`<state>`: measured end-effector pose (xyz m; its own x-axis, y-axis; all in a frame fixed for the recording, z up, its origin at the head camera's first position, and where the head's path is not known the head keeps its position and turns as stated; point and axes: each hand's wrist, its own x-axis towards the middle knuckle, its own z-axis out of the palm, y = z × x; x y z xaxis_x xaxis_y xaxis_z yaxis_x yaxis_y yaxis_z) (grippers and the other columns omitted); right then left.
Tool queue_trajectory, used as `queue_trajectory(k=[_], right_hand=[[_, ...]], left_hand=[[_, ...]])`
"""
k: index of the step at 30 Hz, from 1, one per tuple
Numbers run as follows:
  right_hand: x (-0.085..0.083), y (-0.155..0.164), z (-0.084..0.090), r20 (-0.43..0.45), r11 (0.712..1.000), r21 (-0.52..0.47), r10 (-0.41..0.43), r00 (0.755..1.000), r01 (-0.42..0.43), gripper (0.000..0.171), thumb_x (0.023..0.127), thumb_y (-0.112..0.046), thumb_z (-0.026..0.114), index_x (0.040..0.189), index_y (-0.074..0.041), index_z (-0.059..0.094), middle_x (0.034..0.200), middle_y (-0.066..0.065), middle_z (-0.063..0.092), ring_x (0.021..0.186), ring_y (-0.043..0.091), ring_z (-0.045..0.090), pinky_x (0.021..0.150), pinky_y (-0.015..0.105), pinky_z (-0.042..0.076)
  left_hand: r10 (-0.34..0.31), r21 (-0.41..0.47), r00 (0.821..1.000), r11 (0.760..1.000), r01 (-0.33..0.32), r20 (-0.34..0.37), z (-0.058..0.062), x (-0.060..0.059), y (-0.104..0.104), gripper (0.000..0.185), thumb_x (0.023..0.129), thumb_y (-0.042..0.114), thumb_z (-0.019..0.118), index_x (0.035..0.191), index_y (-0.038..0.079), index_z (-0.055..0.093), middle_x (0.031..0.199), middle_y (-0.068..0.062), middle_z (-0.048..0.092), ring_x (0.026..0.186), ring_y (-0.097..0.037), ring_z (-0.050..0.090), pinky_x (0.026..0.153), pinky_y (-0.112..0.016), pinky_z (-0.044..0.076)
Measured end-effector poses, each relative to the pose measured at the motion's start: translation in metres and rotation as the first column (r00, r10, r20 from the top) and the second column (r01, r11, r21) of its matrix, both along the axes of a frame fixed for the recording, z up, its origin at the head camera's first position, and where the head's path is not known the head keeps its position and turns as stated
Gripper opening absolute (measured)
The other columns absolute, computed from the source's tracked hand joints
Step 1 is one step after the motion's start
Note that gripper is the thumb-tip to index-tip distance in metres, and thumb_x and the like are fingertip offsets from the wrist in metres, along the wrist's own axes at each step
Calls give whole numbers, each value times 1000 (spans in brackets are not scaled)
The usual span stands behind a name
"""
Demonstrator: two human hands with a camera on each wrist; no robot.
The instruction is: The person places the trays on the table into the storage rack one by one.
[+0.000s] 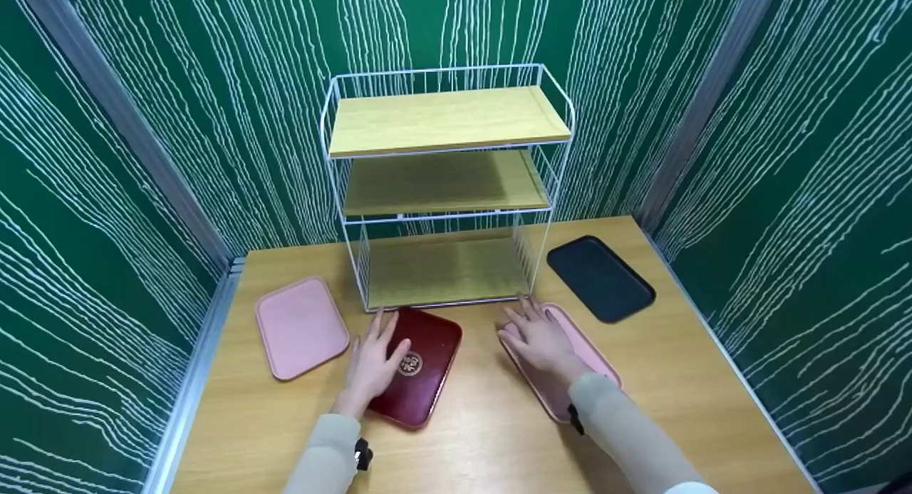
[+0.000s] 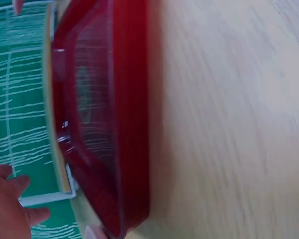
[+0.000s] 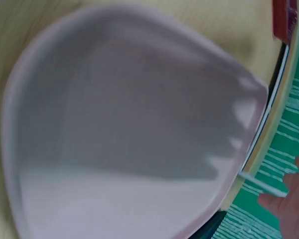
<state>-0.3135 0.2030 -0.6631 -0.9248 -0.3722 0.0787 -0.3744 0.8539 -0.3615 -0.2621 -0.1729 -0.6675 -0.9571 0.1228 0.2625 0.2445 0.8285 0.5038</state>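
A dark red tray [image 1: 426,380] with a round gold emblem lies on the wooden table in front of the shelf. My left hand [image 1: 375,357] rests flat on its left part, fingers straight and pointing toward the shelf. A pink tray [image 1: 581,355] lies to the right, and my right hand [image 1: 536,335] lies flat on its far end with the fingers spread. The left wrist view shows the red tray [image 2: 104,124] close up and blurred, with my fingers [image 2: 10,204] at the lower left. The pink tray [image 3: 124,134] fills the right wrist view.
A white wire shelf [image 1: 445,187] with three wooden levels stands at the table's middle back. A second pink tray [image 1: 301,326] lies at the left and a black tray [image 1: 600,276] at the right. Green patterned walls enclose the table [image 1: 491,437] on three sides.
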Motion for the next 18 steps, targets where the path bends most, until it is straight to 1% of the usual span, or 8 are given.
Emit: queue_trajectory(k=[3, 5, 8, 10, 13, 16, 18], right_hand=[[-1, 14, 6, 20, 999, -33, 17, 1000, -16, 63, 111, -51, 52, 163, -16, 47, 173, 21, 28, 157, 44, 29, 125, 62, 28], [-3, 24, 9, 19, 997, -71, 32, 999, -31, 60, 111, -44, 57, 162, -13, 49, 172, 21, 32, 155, 45, 33, 124, 62, 30], [-6, 39, 13, -9, 992, -114, 55, 998, -56, 55, 110, -32, 63, 158, -7, 53, 167, 24, 40, 151, 47, 39, 120, 63, 35], [-9, 50, 15, -12, 988, -144, 52, 999, -53, 52, 109, -27, 65, 155, -5, 55, 163, 26, 44, 148, 48, 44, 118, 64, 38], [-11, 67, 18, 10, 983, -180, 24, 1000, -22, 49, 110, -24, 63, 155, -7, 57, 160, 29, 47, 143, 51, 48, 117, 65, 38], [-13, 85, 21, 45, 974, -223, -19, 999, 28, 47, 111, -24, 61, 156, -9, 56, 161, 29, 45, 144, 52, 46, 119, 66, 35], [-14, 95, 22, 58, 970, -236, -51, 997, 63, 48, 111, -25, 61, 156, -10, 56, 162, 28, 45, 146, 51, 44, 120, 66, 33]], left_hand=[[8, 78, 1000, 997, -7, -21, 10, 3, -7, 62, 110, 45, 57, 163, 16, 47, 170, -17, 37, 146, -47, 46, 121, -68, 30], [17, 119, 999, 993, -13, -32, 17, 4, -11, 59, 110, 44, 57, 161, 15, 50, 165, -17, 44, 144, -46, 50, 120, -63, 35], [28, 186, 999, 982, -19, -46, 30, 5, -16, 55, 110, 40, 60, 156, 11, 56, 159, -17, 52, 141, -44, 53, 119, -58, 40], [37, 224, 998, 974, -23, -56, 40, 5, -18, 53, 110, 38, 61, 153, 7, 59, 156, -18, 56, 141, -44, 54, 119, -57, 40], [40, 277, 996, 961, -17, -79, 57, 4, -21, 52, 109, 37, 61, 149, 3, 61, 153, -18, 58, 141, -42, 55, 120, -55, 39], [28, 321, 991, 947, 15, -128, 77, 0, -21, 50, 110, 33, 62, 148, 1, 61, 151, -18, 59, 140, -40, 56, 121, -53, 39], [20, 346, 986, 938, 39, -167, 92, -4, -21, 48, 109, 30, 62, 147, 0, 62, 150, -18, 61, 139, -38, 57, 120, -51, 40]])
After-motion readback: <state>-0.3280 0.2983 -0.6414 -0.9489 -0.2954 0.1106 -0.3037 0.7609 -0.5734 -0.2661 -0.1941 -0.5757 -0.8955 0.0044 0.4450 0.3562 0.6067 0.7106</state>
